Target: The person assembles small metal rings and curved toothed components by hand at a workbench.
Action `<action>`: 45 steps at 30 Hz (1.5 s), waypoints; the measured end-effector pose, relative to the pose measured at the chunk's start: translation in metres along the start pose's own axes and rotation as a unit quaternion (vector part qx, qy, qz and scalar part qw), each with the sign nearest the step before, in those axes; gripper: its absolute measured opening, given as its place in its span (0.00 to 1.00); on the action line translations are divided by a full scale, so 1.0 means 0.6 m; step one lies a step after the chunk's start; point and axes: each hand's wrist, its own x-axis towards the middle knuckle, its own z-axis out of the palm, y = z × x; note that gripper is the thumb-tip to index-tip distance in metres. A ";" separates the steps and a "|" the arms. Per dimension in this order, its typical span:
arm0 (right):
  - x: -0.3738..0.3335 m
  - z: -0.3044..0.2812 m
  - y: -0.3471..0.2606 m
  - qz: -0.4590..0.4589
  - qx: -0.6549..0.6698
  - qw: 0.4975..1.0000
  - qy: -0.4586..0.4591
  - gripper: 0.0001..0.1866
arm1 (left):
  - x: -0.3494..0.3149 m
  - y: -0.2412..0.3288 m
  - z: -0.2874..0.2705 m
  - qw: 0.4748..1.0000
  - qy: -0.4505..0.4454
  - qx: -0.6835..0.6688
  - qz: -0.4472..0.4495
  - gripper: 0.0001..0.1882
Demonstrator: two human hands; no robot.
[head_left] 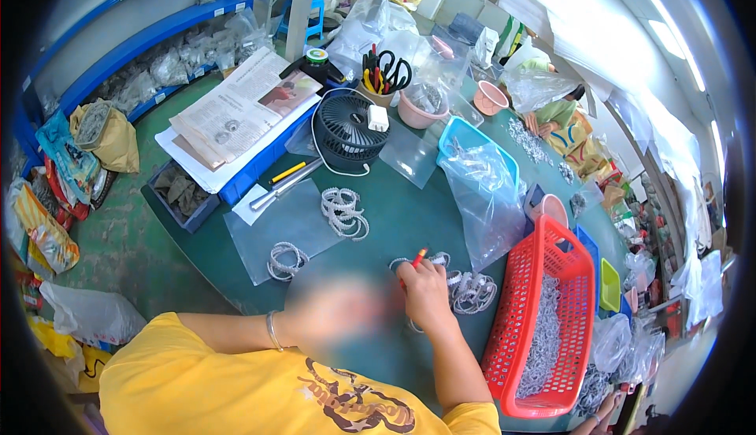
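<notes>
The person's left hand, beyond a bracelet on the wrist, is blurred over, so I cannot tell whether it is open or closed or what it touches. The right hand, just to its right, is closed around a slim red-and-yellow tool over the green table. The tool's visible end stands out above the fingers; its long axis slants, that end pointing away from the person and to the right, while its lower end runs back toward the blur and cannot be made out.

Just right of this hand lie grey-white coils. Farther right, a red basket with perforated walls holds many small grey pieces; its long side runs away from the person. Left of the hands, a smaller ring bundle and, a little farther off, a looser ring bundle lie on or at the edge of a clear plastic sheet.

Beyond these, a yellow pen lies beside a silver bar, both slanting away to the right. Behind stand a black fan and a light-blue basket. Farthest, a co-worker's hand reaches over scattered pieces.
</notes>
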 end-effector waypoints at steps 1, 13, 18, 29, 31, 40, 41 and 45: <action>0.007 0.011 0.004 -0.014 -0.048 0.999 0.005 0.08 | -0.001 0.002 0.002 0.998 -0.002 -0.068 -0.013 0.13; 0.033 0.053 0.029 0.073 -0.085 0.993 0.031 0.15 | 0.000 -0.010 -0.006 0.996 -0.005 -0.091 -0.011 0.11; 0.039 0.053 0.029 0.049 -0.094 0.993 0.059 0.14 | 0.001 -0.016 -0.007 0.998 -0.013 -0.061 -0.019 0.11; 0.036 0.026 0.040 0.068 -0.004 0.991 0.119 0.06 | 0.001 0.013 -0.021 0.999 -0.005 0.046 0.015 0.11; 0.028 0.011 0.031 0.090 0.051 0.983 0.149 0.07 | 0.000 0.012 -0.021 0.999 -0.007 0.041 0.004 0.11; -0.051 -0.054 -0.004 0.161 0.362 0.860 0.321 0.10 | 0.010 0.009 -0.017 0.997 -0.003 0.062 0.037 0.10; -0.056 -0.058 -0.006 0.183 0.376 0.861 0.288 0.10 | 0.010 0.008 -0.018 0.996 -0.005 0.075 0.041 0.10; -0.090 -0.051 0.007 0.299 0.315 0.894 0.112 0.09 | 0.013 0.011 -0.015 0.996 -0.022 0.073 0.035 0.10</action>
